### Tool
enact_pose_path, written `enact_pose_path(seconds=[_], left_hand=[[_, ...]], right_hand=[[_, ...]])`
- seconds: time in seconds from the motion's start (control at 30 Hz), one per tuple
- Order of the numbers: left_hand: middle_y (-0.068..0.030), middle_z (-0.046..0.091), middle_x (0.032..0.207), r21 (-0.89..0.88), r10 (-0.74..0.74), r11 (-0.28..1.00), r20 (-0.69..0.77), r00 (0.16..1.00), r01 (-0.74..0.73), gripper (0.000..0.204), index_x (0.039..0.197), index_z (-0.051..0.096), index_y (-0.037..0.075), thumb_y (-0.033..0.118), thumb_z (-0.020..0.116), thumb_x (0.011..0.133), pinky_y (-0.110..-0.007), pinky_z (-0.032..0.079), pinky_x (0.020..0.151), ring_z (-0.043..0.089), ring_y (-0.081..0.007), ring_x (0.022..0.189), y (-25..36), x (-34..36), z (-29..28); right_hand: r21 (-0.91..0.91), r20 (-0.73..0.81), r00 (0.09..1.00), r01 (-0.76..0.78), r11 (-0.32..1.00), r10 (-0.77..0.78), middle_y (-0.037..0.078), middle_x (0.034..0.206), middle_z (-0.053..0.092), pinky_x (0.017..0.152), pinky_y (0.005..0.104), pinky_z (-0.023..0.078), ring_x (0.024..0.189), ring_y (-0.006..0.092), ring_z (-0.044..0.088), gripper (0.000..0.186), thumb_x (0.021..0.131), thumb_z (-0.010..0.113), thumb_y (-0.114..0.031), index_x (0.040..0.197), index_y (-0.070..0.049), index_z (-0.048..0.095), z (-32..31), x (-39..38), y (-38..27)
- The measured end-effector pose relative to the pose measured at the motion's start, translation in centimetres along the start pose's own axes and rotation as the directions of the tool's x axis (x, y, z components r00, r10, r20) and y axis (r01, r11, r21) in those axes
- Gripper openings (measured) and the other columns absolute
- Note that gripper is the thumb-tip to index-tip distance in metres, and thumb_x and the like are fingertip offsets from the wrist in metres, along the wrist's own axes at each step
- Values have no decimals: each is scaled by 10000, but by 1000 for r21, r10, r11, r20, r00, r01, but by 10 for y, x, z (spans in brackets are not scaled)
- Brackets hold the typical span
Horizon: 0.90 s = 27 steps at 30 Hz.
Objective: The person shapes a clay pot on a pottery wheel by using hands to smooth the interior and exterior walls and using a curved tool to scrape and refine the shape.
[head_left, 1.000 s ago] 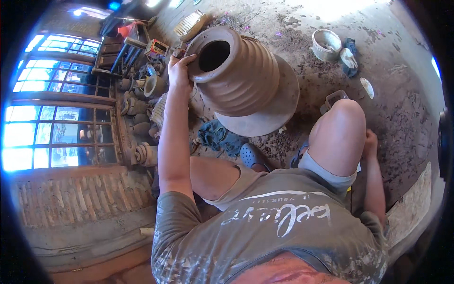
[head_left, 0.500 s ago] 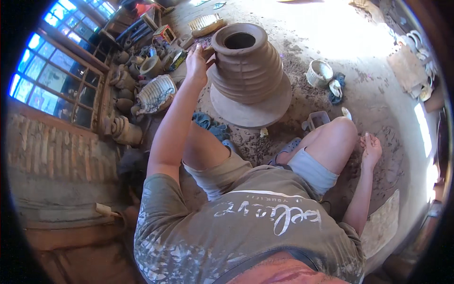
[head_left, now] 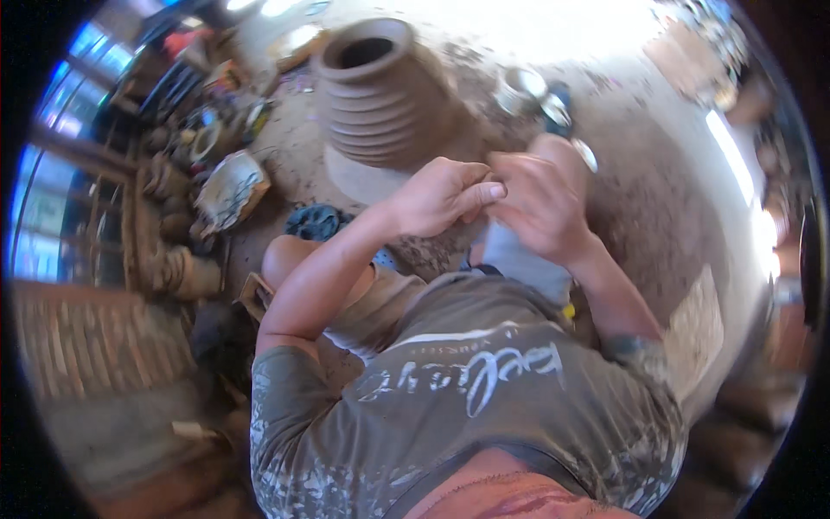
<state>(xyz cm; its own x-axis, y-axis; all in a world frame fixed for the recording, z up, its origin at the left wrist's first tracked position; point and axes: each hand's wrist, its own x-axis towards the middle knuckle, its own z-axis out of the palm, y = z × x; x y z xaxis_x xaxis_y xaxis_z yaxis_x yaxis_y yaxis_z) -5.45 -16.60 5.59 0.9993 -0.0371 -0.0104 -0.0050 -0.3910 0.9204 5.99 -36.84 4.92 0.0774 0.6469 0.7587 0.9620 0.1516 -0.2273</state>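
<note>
A large grey clay pot [head_left: 380,117] with horizontal ridges and a wide rim stands on a round pale base [head_left: 354,177] in front of me. Below and right of it, over my raised right knee, my two hands meet. My left hand [head_left: 441,195] has its fingers curled and thumb bent, closed on something I cannot make out. Against it, my right hand [head_left: 532,203] is smeared by motion, so its fingers and anything in them are unclear.
Left lie a pale ribbed container [head_left: 229,192], stacked pots [head_left: 186,272] and clutter below a barred window [head_left: 78,216]. A dark cloth [head_left: 316,223] lies before the base. A white bucket [head_left: 519,91] is behind my knee. A pale board [head_left: 692,337] lies at right.
My left hand has left the pot's rim and come down rightward. My right hand has risen from beside my knee to meet it. The view has shifted and blurred.
</note>
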Motion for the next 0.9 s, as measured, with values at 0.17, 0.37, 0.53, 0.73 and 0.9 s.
enact_pose_path(seconds=[0.17, 0.37, 0.53, 0.73, 0.9], left_hand=[[-85, 743, 845, -153, 173, 978, 205, 963, -143, 709, 1071, 713, -7, 585, 329, 1133, -328, 521, 729, 666, -189, 753, -6, 7, -1], [-195, 588, 1486, 925, 506, 381, -195, 840, -15, 683, 1454, 584, 43, 340, 849, 899, -510, 422, 1174, 528, -377, 1404, -16, -3, -127], [-234, 515, 1570, 984, 257, 22, -179, 950, 180, 641, 1530, 508, -7, 434, 590, 1071, -532, 333, 1240, 471, -407, 1461, -71, 4, -228], [-202, 704, 1328, 983, 259, -25, -170, 951, 183, 399, 1305, 689, -32, 285, 589, 1086, -508, 459, 1088, 638, -408, 1206, -68, 27, -229], [-233, 706, 1285, 980, 235, 53, -197, 952, 190, 423, 1275, 714, -33, 319, 660, 1047, -491, 485, 1038, 648, -411, 1168, -50, 38, -213]], right_hand=[[-128, -90, 991, 83, 988, -94, 119, 934, 700, 771, 395, 576, 865, 292, 694, 239, 891, 768, -117, 1099, -8, 728, -26, -15, 22], [-352, -380, 830, -538, 766, 409, 178, 979, 729, 748, 368, 572, 815, 314, 712, 241, 901, 760, -163, 1075, 3, 764, -134, -82, 56], [-830, -390, 830, -504, 237, 399, 203, 1090, 746, 808, 425, 581, 916, 339, 739, 272, 888, 760, -161, 1112, -8, 748, -189, -228, 123], [-400, -30, 186, -903, 159, 982, 214, 1058, 765, 892, 480, 581, 992, 394, 740, 263, 958, 653, -235, 1102, -46, 767, -79, -360, 154], [-596, 580, -10, -687, 416, 815, 202, 1053, 770, 883, 508, 610, 1060, 406, 739, 238, 803, 741, -97, 1029, -34, 778, 59, -441, 156]])
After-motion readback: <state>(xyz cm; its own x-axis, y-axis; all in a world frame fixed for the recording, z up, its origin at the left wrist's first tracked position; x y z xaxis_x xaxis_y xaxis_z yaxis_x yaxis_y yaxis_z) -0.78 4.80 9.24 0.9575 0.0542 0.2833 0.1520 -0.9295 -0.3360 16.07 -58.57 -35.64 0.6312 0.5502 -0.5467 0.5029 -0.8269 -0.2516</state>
